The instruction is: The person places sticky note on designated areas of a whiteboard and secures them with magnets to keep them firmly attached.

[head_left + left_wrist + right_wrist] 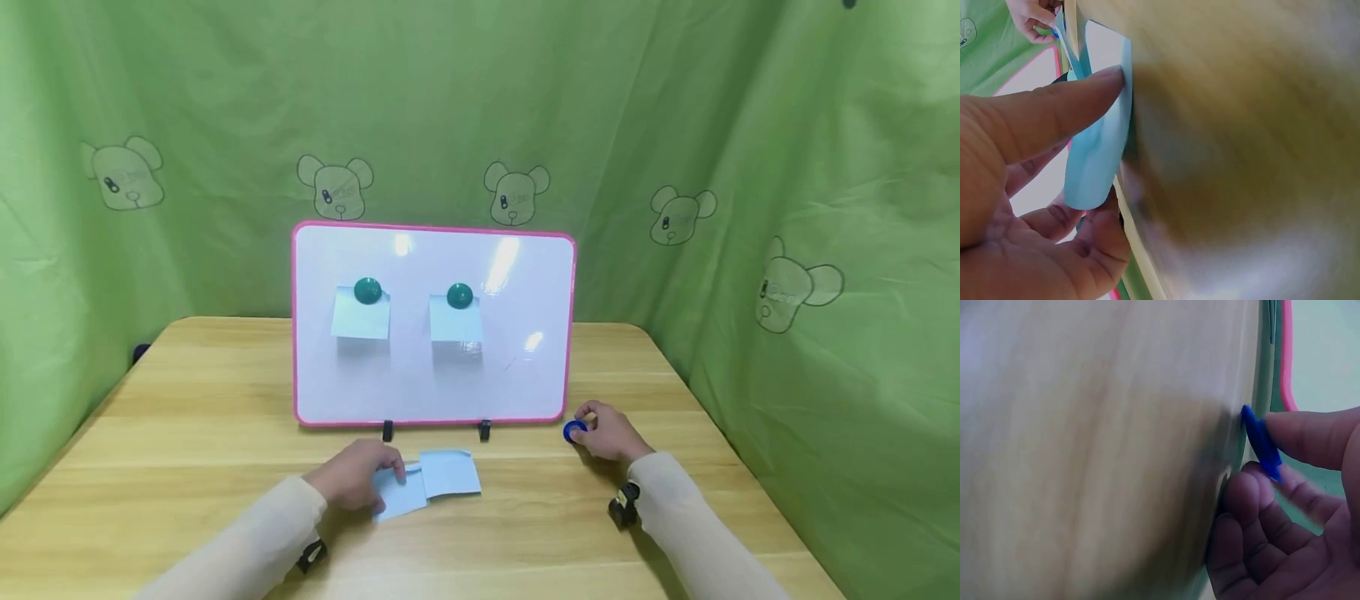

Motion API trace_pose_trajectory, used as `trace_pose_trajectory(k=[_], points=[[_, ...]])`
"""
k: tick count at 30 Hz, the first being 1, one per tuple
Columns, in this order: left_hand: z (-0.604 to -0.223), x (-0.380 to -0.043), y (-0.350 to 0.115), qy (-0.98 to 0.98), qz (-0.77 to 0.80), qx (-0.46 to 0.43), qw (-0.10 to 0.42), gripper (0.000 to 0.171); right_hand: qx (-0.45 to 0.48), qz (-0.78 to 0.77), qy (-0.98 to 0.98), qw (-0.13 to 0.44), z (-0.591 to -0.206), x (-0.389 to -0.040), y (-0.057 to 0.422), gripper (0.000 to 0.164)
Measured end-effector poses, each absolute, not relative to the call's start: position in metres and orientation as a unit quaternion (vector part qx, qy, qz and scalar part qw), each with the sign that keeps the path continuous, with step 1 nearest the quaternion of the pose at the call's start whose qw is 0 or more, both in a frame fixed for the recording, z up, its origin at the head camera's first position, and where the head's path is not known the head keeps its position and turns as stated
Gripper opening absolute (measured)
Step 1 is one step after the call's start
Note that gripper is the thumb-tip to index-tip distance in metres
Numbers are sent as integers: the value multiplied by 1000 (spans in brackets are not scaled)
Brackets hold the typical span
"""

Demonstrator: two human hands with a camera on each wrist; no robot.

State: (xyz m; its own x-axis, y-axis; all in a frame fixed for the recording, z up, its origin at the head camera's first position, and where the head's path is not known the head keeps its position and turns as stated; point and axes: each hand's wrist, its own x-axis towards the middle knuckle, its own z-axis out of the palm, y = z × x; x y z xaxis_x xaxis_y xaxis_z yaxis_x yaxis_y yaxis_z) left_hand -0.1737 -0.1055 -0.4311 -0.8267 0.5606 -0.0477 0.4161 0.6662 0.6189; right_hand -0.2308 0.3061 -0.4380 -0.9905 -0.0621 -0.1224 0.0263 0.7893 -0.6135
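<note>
My left hand (358,475) grips a light blue sticky note (401,493) by its edges, low over the table. In the left wrist view that note (1099,150) bows between the thumb and the fingers. A second blue note (452,473) lies against its right side. By the whiteboard's lower right corner, my right hand (611,433) pinches a round blue magnet (574,430). Seen from the right wrist, the magnet (1261,442) is tilted on edge between thumb and fingers.
A pink-framed whiteboard (435,383) stands on black feet (484,431) on the wooden table (225,400). Two notes hang on it, the left (362,318) and the right (456,323), each under a green magnet (367,290). Green curtains (450,92) surround the table.
</note>
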Motion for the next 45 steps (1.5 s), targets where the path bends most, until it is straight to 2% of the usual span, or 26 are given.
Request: trace_pose_trajectory(k=[5,11,20,29,33,39,45], points=[[-433,-174,-107,904,307,276,116,44,-36,-309,949,57,-440,-229,308,16],[-431,-180,-114,905,308,272,110,49,-53,-333,939,64,-437,-226,308,25],[-412,-191,-127,898,307,299,93,33,-21,-336,939,76,-436,-226,311,19],[-408,-199,-129,898,301,316,54,27,-26,-350,934,67,-434,-225,310,22],[-404,-199,-127,904,309,289,56,25,-25,-357,932,60,-433,-226,308,23],[-398,-200,-120,917,317,232,67,33,-12,-354,934,36,-432,-229,307,26],[-394,-204,-113,915,329,226,56,33,5,-360,933,-5,-432,-232,305,32]])
